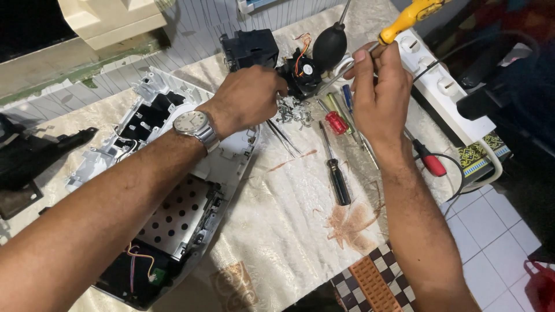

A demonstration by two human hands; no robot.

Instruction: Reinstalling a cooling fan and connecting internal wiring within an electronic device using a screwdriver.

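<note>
While the left hand (247, 98) clamps the small black fan (302, 74) against the table, the right hand (378, 86), closed around the yellow screwdriver (404, 20), should keep its tip square, clear of the fan's wires (300, 49).

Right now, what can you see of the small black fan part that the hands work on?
The small fan part is black plastic, square, with a round hub bearing a pale sticker, and red and orange wires rising from it. It sits on the cloth-covered table above a pile of screws. The left hand grips its side; the right hand brings a yellow-handled screwdriver toward it.
</note>
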